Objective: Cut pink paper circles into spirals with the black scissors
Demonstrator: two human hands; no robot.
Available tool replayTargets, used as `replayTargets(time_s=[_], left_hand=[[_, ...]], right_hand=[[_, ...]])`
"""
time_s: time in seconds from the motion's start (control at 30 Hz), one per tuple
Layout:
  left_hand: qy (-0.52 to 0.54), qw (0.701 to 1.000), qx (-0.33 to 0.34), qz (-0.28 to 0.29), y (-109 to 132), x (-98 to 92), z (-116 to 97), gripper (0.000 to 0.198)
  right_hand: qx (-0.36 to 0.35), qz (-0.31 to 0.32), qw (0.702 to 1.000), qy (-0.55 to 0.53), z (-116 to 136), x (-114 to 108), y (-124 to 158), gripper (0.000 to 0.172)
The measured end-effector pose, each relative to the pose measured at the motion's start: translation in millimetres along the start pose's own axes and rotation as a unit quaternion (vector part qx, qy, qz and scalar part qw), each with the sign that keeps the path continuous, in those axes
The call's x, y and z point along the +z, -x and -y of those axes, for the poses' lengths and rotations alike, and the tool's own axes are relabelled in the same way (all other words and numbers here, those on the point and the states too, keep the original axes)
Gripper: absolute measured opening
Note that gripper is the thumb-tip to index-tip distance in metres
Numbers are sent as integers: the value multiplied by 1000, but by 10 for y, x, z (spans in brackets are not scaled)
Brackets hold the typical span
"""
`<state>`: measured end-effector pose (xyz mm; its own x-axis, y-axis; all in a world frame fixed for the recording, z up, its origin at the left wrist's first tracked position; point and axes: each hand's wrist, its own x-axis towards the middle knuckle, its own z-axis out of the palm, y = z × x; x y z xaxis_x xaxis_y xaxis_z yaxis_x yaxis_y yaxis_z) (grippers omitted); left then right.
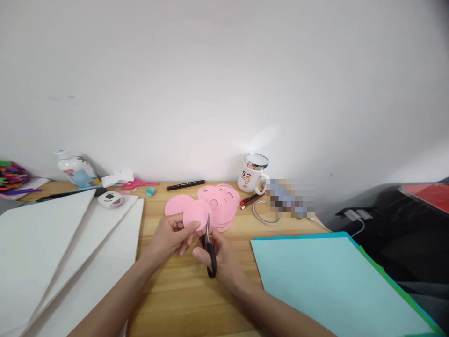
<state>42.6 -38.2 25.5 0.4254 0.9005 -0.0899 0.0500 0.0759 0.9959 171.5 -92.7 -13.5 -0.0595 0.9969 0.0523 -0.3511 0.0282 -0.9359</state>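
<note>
My left hand [178, 235] pinches a pink paper disc [195, 214] between thumb and fingers, holding it above the table. In my right hand [219, 255] is a pair of scissors [211, 257] with black handles, its blades pointing up along the disc's right edge. Whether the blades are cutting into the paper I cannot tell. Behind the held disc, another pink disc [176, 204] lies on the wood at the left. A pile of pink paper cut-outs [224, 206], some with holes, spreads to the right.
A black marker [185, 185] and a white mug [249, 175] stand near the wall. Large white sheets [45, 248] cover the left side; light-blue sheets [315, 276] lie at right. Pink scissors [140, 183], a bottle [77, 169] and a white-pink gadget [111, 200] are at back left.
</note>
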Motion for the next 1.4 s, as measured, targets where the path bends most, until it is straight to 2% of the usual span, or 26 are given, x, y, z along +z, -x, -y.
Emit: replayTargets(time_s=[0.47,1.1,1.17,1.3,1.4], left_hand=[[-21,999,21,-25,-8,-25,14,31],[29,998,22,-55,-14,-20,-17,32],[20,999,12,-44,-11,-7,-22,34],[0,1000,-11,13,-4,26,-13,40],[-7,1000,-16,20,-4,37,-2,43]], right_hand=[[24,-3,999,40,2,15,19,37],[47,-16,998,23,-20,44,39,39],[45,-20,999,20,-22,53,40,40],[41,-9,999,23,-11,70,41,41],[46,2,999,25,-7,82,50,41]])
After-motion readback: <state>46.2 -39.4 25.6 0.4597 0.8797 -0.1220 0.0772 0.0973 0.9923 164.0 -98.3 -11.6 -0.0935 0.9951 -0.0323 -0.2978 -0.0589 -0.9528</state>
